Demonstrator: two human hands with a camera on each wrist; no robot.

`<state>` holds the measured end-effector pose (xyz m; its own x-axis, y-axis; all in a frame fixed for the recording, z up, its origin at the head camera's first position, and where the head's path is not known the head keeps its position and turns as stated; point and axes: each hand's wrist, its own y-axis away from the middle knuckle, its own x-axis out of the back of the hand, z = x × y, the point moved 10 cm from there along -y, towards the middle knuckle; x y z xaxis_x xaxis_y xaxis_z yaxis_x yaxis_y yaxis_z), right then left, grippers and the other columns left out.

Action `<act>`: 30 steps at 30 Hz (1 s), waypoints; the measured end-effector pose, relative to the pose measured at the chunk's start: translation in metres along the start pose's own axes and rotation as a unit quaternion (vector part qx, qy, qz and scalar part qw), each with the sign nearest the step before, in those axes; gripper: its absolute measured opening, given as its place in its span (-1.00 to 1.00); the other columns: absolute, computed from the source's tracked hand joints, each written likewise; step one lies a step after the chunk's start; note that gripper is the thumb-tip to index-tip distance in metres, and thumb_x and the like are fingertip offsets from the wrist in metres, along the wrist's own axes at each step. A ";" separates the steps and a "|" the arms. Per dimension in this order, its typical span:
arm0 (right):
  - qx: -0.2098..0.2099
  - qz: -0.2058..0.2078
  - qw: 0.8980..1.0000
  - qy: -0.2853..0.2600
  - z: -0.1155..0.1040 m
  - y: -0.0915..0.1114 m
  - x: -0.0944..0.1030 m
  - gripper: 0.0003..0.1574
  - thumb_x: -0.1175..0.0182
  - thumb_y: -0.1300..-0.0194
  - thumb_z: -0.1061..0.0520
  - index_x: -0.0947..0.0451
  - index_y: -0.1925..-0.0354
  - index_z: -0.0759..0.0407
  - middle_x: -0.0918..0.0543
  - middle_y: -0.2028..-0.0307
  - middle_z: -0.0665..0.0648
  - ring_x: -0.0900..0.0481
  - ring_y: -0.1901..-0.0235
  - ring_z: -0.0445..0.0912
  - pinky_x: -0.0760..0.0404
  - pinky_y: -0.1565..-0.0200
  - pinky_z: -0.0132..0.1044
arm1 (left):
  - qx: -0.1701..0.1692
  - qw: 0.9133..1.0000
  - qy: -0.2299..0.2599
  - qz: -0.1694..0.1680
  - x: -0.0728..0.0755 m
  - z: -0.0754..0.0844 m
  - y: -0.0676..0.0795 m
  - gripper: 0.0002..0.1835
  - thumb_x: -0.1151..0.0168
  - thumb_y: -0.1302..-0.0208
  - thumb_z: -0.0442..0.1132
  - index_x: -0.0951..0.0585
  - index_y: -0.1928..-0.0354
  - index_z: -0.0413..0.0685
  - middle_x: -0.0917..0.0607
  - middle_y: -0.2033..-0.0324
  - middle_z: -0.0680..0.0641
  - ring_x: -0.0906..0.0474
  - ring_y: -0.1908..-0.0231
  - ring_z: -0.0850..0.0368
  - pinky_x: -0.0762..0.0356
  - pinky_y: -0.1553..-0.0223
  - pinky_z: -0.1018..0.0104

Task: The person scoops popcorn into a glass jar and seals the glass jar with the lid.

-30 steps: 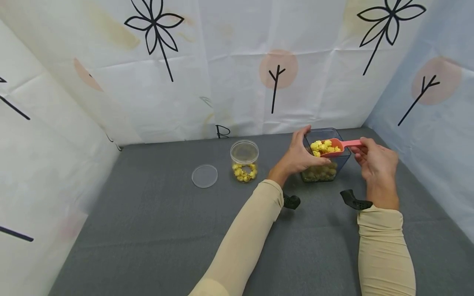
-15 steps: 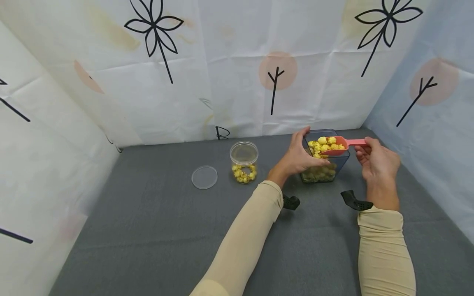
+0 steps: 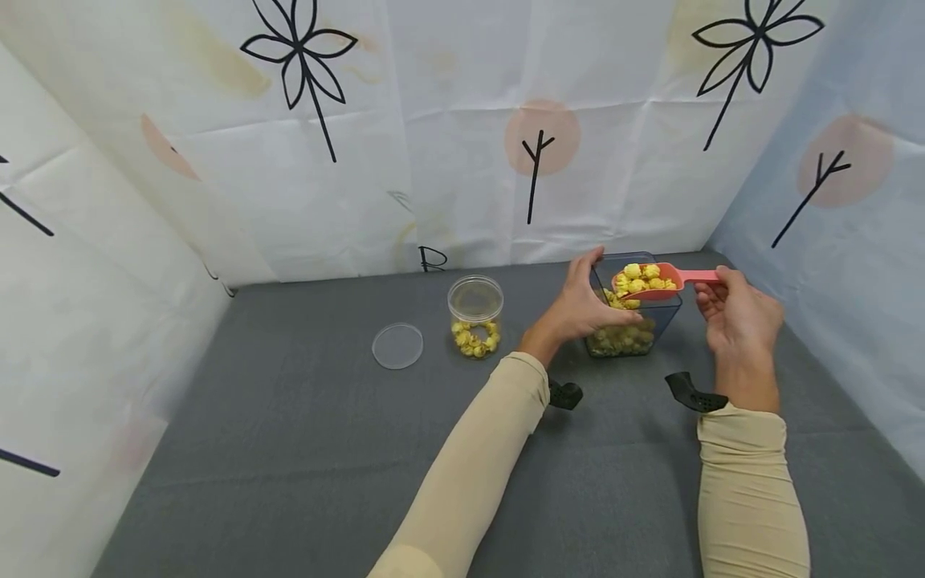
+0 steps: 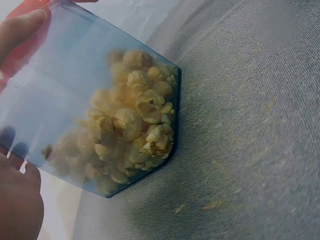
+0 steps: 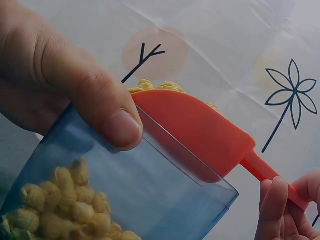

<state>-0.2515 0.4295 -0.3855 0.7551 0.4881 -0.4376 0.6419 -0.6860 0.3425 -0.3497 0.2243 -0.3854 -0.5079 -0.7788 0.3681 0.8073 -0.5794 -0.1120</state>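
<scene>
A clear bluish square container point(image 3: 661, 321), part filled with yellow popcorn point(image 4: 130, 120), stands at the back right of the table. My left hand point(image 3: 581, 307) grips it by the near left side, thumb over the front wall near the rim. With my right hand point(image 3: 744, 313) I pinch the handle of a coral-red scoop point(image 5: 185, 130) heaped with popcorn. In the right wrist view the scoop's bowl sits at the container's rim, its lower part behind the clear wall. Left of my left hand stands a clear round jar point(image 3: 475, 313) with some popcorn in the bottom.
A clear round lid point(image 3: 398, 346) lies flat left of the jar on the grey tabletop point(image 3: 325, 449). White patterned cloth point(image 3: 433, 120) rises behind and at both sides, close to the container's back and right. Black wrist mounts point(image 3: 694, 392) stick out from both sleeves.
The scoop has risen slightly and shifted a little right at the container's mouth, with popcorn still heaped in it. My left hand keeps its hold on the container.
</scene>
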 end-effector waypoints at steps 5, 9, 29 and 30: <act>0.001 -0.011 1.000 -0.013 0.000 0.003 -0.004 -0.76 -0.46 -0.26 0.07 -0.71 0.19 0.19 -0.73 0.49 0.07 -0.65 0.59 -0.15 -0.64 0.50 -0.45 | 0.017 0.999 -0.031 -0.003 0.003 0.000 0.002 0.29 -0.63 -0.01 0.05 0.09 -0.63 0.40 -0.03 -0.60 0.09 -0.13 -0.56 0.08 -0.38 -0.44 0.02; 0.008 -0.012 1.000 -0.016 -0.001 0.005 -0.006 -0.76 -0.47 -0.25 0.07 -0.72 0.19 0.20 -0.73 0.48 0.08 -0.66 0.59 -0.16 -0.65 0.49 -0.45 | 0.018 0.998 -0.063 -0.002 0.005 0.003 0.004 0.33 -0.63 0.01 0.13 0.15 -0.63 0.44 0.01 -0.62 0.08 -0.09 -0.58 0.07 -0.37 -0.45 -0.02; 0.038 -0.040 0.997 -0.058 -0.023 0.021 -0.024 -0.70 -0.50 -0.20 0.14 -0.69 0.16 0.29 -0.74 0.44 0.13 -0.65 0.59 -0.11 -0.68 0.46 -0.42 | -0.005 0.998 -0.059 0.025 0.034 0.028 0.017 0.35 -0.60 0.01 0.18 0.20 -0.62 0.49 0.02 -0.62 0.08 -0.09 -0.58 0.05 -0.37 -0.43 -0.10; 0.040 -0.042 0.997 -0.060 -0.024 0.022 -0.025 -0.70 -0.50 -0.20 0.15 -0.69 0.16 0.29 -0.74 0.43 0.13 -0.66 0.59 -0.11 -0.68 0.46 -0.42 | -0.007 0.998 -0.056 0.027 0.036 0.030 0.018 0.34 -0.61 0.01 0.18 0.20 -0.62 0.49 0.01 -0.62 0.08 -0.09 -0.58 0.05 -0.38 -0.42 -0.12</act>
<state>-0.2536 0.4150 -0.3472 0.6755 0.4805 -0.5593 0.6853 -0.6890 0.2359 -0.3448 0.1932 -0.3464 -0.4264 -0.7780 0.4614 0.8282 -0.5409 -0.1466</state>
